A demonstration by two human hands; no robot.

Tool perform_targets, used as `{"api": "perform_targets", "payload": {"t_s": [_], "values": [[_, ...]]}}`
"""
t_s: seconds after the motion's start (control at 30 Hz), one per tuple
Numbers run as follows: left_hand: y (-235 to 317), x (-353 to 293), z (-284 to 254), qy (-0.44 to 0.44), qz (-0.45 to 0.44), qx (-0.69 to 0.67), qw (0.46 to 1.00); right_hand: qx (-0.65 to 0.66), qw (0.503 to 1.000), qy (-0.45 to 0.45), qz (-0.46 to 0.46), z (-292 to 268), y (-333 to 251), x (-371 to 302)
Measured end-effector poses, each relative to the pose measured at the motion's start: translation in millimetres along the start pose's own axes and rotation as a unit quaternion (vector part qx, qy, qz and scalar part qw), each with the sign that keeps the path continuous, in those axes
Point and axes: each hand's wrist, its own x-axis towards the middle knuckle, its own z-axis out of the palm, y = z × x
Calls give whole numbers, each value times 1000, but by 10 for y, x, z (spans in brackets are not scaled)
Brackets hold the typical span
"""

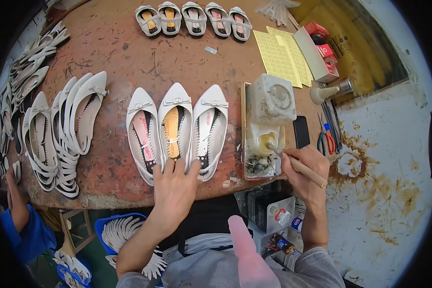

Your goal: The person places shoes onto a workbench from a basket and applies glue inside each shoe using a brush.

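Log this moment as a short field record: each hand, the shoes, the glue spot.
left hand: flat on the heels of three white flats, fingers spread
right hand: grips a wooden-handled brush, tip in the yellowish glue pot
glue tray: right of the three flats, smeared
stacked white flats: left side of the table
small shoes: row of five at far edge
scissors: beyond right hand

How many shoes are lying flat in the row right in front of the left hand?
3, side by side, toes pointing away. The left shoe has a pink insole, the middle shoe an orange one under the left hand, the right shoe a pale pink one. None looks hidden.
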Motion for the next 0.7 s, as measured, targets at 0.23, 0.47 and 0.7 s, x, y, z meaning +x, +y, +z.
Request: {"api": "perform_targets", "payload": {"t_s": [0.23,0.47,0.7], "values": [[136,-399,-47,4,-38,-28,999,-60,996,11,-57,-33,-58,42],[174,-439,-71,-16,-41,-34,998,-38,998,-50,-7,-15,-48,15],[109,-414,-72,-37,-47,-61,996,91,978,-74,170,-66,-82,69]]}}
